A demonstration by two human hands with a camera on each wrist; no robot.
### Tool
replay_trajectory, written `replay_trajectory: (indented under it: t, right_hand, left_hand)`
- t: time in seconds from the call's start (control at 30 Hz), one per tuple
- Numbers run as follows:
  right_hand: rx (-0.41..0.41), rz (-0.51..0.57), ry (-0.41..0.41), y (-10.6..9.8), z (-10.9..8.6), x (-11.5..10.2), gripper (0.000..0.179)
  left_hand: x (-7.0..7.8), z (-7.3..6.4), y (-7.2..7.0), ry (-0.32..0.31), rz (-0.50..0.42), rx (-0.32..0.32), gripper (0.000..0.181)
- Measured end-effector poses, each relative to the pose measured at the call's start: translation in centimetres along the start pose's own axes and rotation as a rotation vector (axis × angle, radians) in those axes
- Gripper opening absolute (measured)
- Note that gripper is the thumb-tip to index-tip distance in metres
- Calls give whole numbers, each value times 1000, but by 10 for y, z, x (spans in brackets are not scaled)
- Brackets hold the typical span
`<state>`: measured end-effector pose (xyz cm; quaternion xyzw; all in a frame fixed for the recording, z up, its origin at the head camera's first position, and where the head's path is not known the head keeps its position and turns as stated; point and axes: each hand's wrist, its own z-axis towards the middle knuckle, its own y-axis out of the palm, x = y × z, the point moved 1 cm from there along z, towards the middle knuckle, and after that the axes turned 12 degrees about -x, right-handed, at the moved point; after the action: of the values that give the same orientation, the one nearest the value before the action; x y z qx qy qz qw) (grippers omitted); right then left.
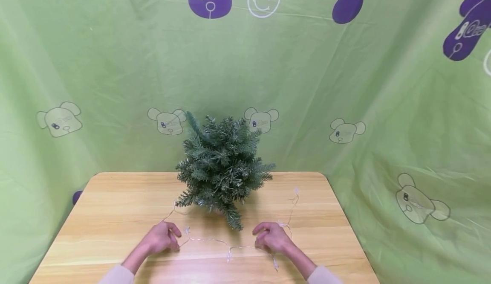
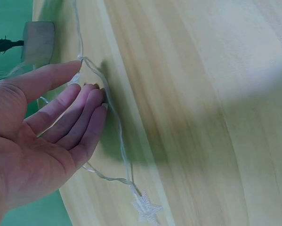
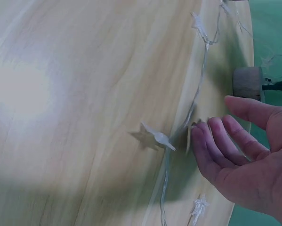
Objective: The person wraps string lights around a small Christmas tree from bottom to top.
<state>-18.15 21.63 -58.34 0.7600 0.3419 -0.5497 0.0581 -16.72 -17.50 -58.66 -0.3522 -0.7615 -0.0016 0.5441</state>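
A small artificial Christmas tree (image 1: 222,160) stands on the wooden table, its round base (image 2: 38,42) visible in the left wrist view. A clear-wired string of star lights (image 1: 209,239) curves around the tree's front and along both sides. My left hand (image 1: 163,237) is low over the table at the front left of the tree, fingers loosely bent, the thumb tip right at the wire. Opposite it, my right hand (image 1: 271,236) has its fingers relaxed, with fingertips close beside the wire. A star (image 3: 159,137) lies near those fingertips; another star (image 2: 147,207) is below the left hand.
The wooden table (image 1: 126,190) has its back edge just behind the tree. Green printed fabric (image 1: 115,71) hangs at the back and both sides. The light string's far right part (image 1: 292,209) runs toward the table's back right.
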Motion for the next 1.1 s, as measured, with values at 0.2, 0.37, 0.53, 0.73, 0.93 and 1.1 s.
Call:
replay_trajectory:
  t: [0.2,0.37,0.53,0.73,0.93,1.1]
  right_hand:
    - [16,-74,-7,3,2,2,38]
    - [23,-81,-6,7,2,5,34]
    - [48,-115,11,12,3,8,31]
    - [72,-148,20,17,3,12,30]
    - [96,-166,4,21,2,14,31]
    - [121,-237,-35,24,3,11,30]
  left_hand:
    - [-1,2,5,33,11,16,38]
    - [-2,5,9,41,46,31,36]
    - [-2,6,14,23,72,43,35]
    - [-3,7,16,22,86,51,38]
    - [-3,7,17,31,114,62,38]
    - [-4,9,17,30,114,66,37]
